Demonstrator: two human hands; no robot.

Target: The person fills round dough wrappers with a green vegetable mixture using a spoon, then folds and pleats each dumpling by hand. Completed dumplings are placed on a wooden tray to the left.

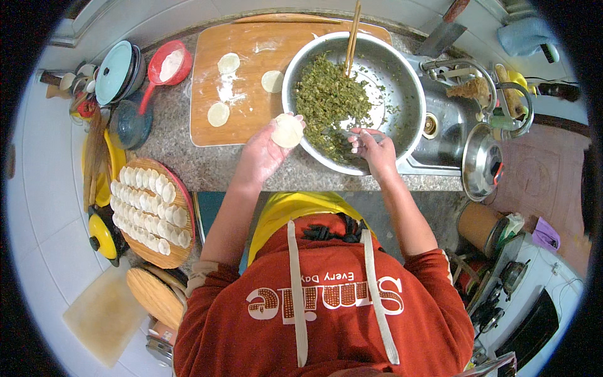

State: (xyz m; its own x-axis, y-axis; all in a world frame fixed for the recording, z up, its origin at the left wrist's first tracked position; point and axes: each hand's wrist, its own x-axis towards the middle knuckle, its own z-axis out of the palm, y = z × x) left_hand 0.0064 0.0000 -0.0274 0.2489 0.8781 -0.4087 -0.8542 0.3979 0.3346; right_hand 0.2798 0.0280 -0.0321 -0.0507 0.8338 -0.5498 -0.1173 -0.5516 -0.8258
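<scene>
A round dumpling wrapper (287, 131) lies on the palm and fingers of my left hand (264, 153), beside the rim of a large metal basin (409, 80). Chopped green filling (325, 89) covers the basin's left side. My right hand (376, 150) grips a metal spoon (347, 134) over the near part of the basin, its bowl end down at the filling. A pair of wooden chopsticks (352, 40) stands tilted in the basin. Three more wrappers, one of them by the basin's left rim (272, 81), rest on the floured wooden board (254, 127).
Rows of shaped dumplings (148, 207) fill a round wooden board (134, 249) at left. A red ladle-shaped scoop (183, 56) of flour stands near stacked bowls (113, 70). Right of the basin are a steel sink (445, 151), a metal lid (480, 160) and a cleaver (443, 37).
</scene>
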